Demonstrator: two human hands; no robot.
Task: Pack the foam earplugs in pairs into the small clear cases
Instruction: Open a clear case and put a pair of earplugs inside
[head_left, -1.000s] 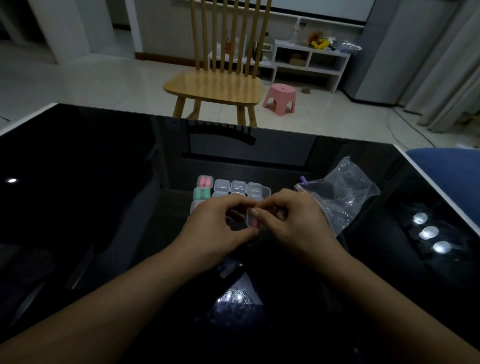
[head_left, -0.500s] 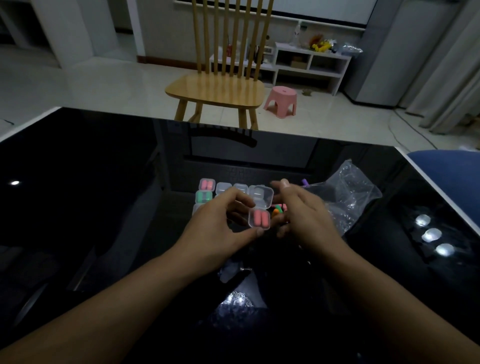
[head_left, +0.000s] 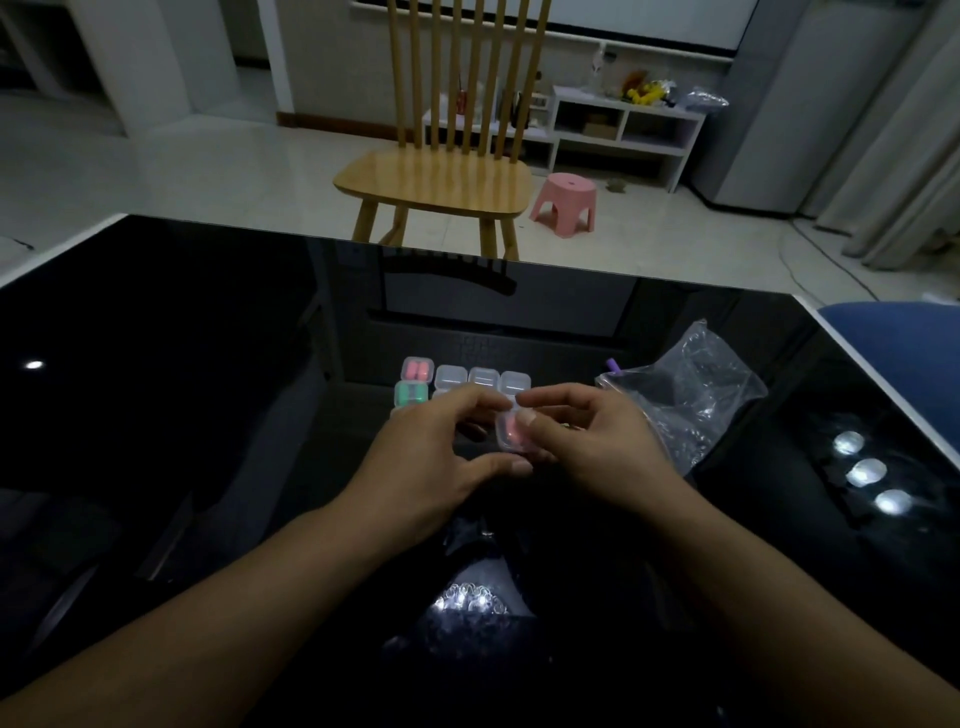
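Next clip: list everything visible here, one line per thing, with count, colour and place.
held case: one, clear with pink earplugs, between both hands
pink-filled case: one, back left of the group
green-filled case: one, just in front of it
empty-looking cases: three visible, clear, back row
plastic bag: one, clear, right of hands
table: black, glossy
chair: one, wooden, beyond table
stool: one, pink, on floor
shelf: one, white, by far wall
left hand: grips case
right hand: fingers on case

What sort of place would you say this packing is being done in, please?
Most likely a home living or dining room: a glossy black table faces a wooden chair on a tiled floor, with a child's pink stool and a low white shelf unit behind.
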